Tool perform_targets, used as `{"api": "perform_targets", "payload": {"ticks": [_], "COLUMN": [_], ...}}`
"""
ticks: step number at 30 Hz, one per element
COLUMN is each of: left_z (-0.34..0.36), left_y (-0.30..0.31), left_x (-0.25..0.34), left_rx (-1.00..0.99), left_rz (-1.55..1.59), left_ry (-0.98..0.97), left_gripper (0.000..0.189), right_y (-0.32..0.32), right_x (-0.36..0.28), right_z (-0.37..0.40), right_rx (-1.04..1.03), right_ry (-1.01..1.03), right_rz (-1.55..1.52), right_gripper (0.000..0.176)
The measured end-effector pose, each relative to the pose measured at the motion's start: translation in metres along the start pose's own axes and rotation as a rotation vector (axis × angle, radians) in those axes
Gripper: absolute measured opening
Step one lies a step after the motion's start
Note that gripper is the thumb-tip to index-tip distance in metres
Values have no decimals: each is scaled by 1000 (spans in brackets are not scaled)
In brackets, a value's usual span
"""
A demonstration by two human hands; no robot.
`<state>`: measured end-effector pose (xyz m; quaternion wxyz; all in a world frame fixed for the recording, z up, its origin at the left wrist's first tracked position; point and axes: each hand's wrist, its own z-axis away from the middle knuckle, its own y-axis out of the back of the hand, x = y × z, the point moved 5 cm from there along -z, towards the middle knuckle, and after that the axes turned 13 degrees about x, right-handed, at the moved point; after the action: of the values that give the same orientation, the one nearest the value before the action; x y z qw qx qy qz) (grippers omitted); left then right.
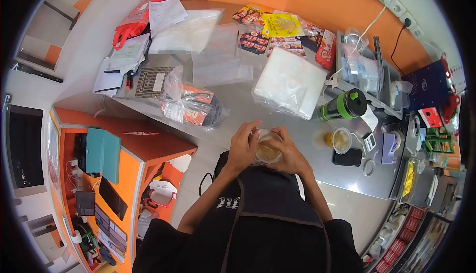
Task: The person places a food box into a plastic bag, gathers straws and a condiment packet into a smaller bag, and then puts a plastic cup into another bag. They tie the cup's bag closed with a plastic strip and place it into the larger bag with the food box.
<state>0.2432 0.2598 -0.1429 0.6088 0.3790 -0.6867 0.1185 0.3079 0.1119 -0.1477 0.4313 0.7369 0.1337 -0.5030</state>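
Between my two hands is a clear round plastic tub (268,148) with something pale yellow-brown inside, held close to my body at the table's front edge. My left hand (244,146) wraps its left side, the fingers curled at the rim. My right hand (288,153) grips the right side, with the fingers across the top. What exactly is in the tub is too small to make out. A similar tub (341,140) with yellowish contents stands on the table to the right, beside a black phone (347,157).
A stack of clear plastic bags (290,82) lies ahead of my hands. A black-green tumbler (351,103) stands to its right, near a grey bin (389,92). Left of centre sits a tied plastic bag (191,105) with an orange box. An orange counter (131,174) is at left.
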Motion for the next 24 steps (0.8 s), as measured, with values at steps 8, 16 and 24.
{"api": "perform_targets", "payload": {"ticks": [8,16,24], "left_z": [0,4,26], "left_y": [-11,-35,-18], "left_x": [11,15,13], "left_rx": [-146,-222,27], "left_rz": [9,149,-113], "left_ry": [-42,42,-223], "left_gripper": [25,24,32], "right_y": [10,-11,-2], "right_x": [-2,13,36], "right_z": [2,7,3], "right_rx": [72,415,616], "right_ry": [-55,-142,-271], "right_rz": [109,113,165], "right_gripper": [69,86,85]}}
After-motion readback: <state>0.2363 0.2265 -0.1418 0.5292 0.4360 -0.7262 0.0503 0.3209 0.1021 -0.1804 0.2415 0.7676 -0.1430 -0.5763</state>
